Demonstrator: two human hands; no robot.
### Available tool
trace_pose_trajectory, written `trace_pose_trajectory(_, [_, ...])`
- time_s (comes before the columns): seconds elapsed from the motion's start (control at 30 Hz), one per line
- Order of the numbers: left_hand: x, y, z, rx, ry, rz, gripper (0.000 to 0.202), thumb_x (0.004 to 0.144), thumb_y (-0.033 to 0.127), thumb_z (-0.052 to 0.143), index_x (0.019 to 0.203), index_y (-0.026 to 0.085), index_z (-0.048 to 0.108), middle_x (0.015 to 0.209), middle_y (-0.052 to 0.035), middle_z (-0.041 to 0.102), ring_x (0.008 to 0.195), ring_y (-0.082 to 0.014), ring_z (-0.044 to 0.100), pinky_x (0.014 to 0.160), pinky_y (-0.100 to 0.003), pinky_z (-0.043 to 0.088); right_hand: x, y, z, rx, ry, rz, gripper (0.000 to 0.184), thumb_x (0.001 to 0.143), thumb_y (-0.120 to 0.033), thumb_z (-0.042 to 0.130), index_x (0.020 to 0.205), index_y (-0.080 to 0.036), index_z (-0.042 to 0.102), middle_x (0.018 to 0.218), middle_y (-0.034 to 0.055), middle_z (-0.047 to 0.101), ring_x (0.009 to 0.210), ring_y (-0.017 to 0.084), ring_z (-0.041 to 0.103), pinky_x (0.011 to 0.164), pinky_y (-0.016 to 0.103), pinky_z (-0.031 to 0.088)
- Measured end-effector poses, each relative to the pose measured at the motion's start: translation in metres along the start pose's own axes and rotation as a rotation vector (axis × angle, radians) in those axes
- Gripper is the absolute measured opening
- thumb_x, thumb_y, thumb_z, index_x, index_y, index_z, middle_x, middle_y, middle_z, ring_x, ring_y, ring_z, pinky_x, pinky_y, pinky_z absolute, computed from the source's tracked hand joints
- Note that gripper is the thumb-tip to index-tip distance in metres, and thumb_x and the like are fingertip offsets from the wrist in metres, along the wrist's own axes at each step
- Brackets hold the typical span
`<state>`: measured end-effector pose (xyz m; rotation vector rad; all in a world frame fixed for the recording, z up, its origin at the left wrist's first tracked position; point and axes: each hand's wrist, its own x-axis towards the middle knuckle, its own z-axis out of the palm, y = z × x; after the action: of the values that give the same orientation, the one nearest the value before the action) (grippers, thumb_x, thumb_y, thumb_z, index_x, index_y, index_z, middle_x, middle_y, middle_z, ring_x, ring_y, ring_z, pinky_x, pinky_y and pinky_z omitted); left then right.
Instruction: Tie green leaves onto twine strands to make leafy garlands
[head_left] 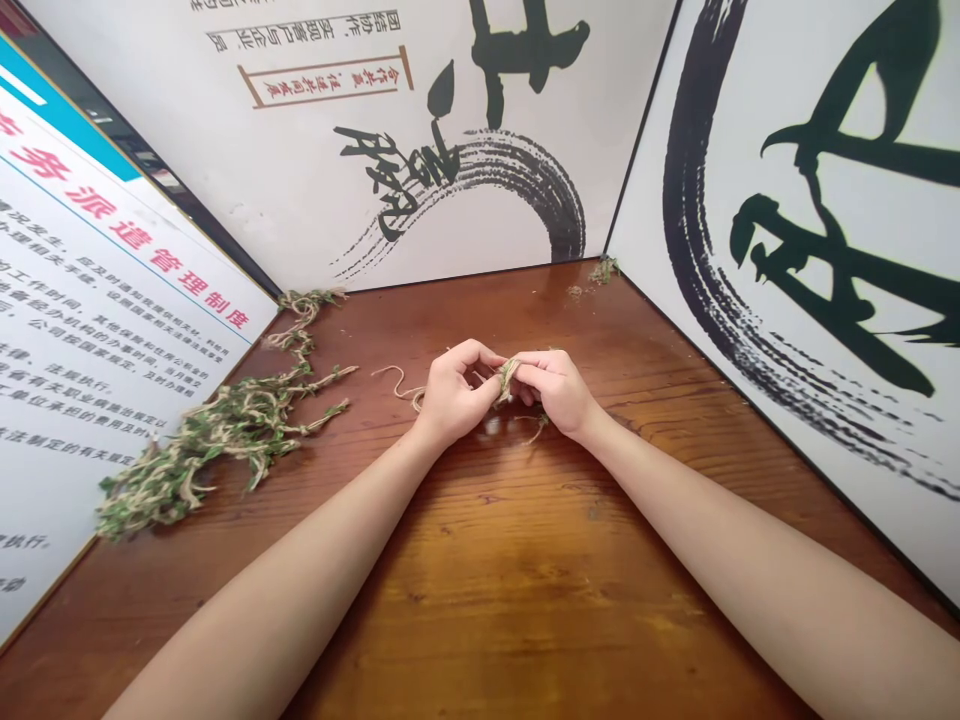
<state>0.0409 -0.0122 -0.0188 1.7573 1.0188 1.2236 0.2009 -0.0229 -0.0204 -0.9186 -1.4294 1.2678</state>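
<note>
Both my hands meet over the middle of a brown wooden table point(525, 580). My left hand point(450, 392) and my right hand point(556, 388) are closed in a pinch on a short piece of jute twine with small green leaves point(508, 377) held between them. A loose end of the twine point(396, 380) trails to the left of my left hand onto the wood. A thin strand hangs below my right hand near the tabletop.
A heap of leafy jute twine point(217, 435) lies at the table's left side against a printed board point(97, 320). Calligraphy panels stand at the back point(420, 150) and right point(810, 240). A few leaf scraps point(602, 268) sit in the far corner.
</note>
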Motion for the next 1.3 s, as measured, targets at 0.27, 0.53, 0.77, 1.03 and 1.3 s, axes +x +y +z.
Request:
trace_pose_trajectory(0.27, [0.004, 0.005, -0.004, -0.290, -0.154, -0.125, 0.028, 0.065, 0.021, 0.079, 0.084, 0.013, 0.060, 0.070, -0.0013, 0.064, 0.059, -0.0120, 0.059, 0.054, -0.023, 0.045, 0.001, -0.002, 0.000, 0.136, 0.006, 0.052, 0.026, 0.069, -0.038, 0.057, 0.061, -0.014, 0.061, 0.052, 0.0007, 0.051, 0.042, 0.009, 0.037, 0.043, 0.026, 0.021])
trace_pose_trajectory(0.53, [0.006, 0.007, -0.008, -0.309, -0.287, -0.157, 0.019, 0.066, 0.015, 0.070, 0.078, 0.013, 0.056, 0.063, 0.0007, 0.060, 0.055, -0.0080, 0.050, 0.053, -0.020, 0.040, -0.001, -0.002, -0.002, 0.043, -0.048, 0.029, 0.027, 0.071, -0.037, 0.056, 0.057, -0.014, 0.060, 0.049, 0.0001, 0.047, 0.046, 0.008, 0.038, 0.043, 0.024, 0.023])
trace_pose_trajectory(0.77, [0.009, 0.003, -0.010, -0.346, -0.218, -0.235, 0.021, 0.059, 0.019, 0.081, 0.068, 0.011, 0.064, 0.062, -0.0020, 0.061, 0.056, -0.0098, 0.052, 0.054, -0.022, 0.040, -0.001, -0.007, 0.001, 0.104, -0.049, 0.096, 0.026, 0.068, -0.037, 0.057, 0.060, -0.013, 0.062, 0.047, 0.0008, 0.049, 0.040, 0.007, 0.036, 0.040, 0.023, 0.021])
trace_pose_trajectory(1.03, [0.011, 0.002, -0.011, -0.425, -0.218, -0.279, 0.024, 0.058, 0.020, 0.084, 0.068, 0.012, 0.064, 0.063, -0.0043, 0.065, 0.056, -0.0134, 0.059, 0.055, -0.024, 0.043, -0.001, -0.007, 0.002, 0.151, -0.067, 0.102, 0.028, 0.074, -0.040, 0.061, 0.066, -0.013, 0.061, 0.050, 0.0011, 0.054, 0.037, 0.006, 0.037, 0.037, 0.021, 0.022])
trace_pose_trajectory(1.3, [0.005, 0.007, -0.007, -0.318, -0.231, -0.125, 0.020, 0.067, 0.021, 0.078, 0.074, 0.014, 0.061, 0.064, -0.0027, 0.065, 0.056, -0.0129, 0.059, 0.055, -0.024, 0.043, 0.000, -0.003, -0.003, 0.204, -0.079, 0.101, 0.024, 0.067, -0.036, 0.068, 0.065, -0.013, 0.063, 0.059, 0.0049, 0.064, 0.034, 0.010, 0.049, 0.029, 0.020, 0.022])
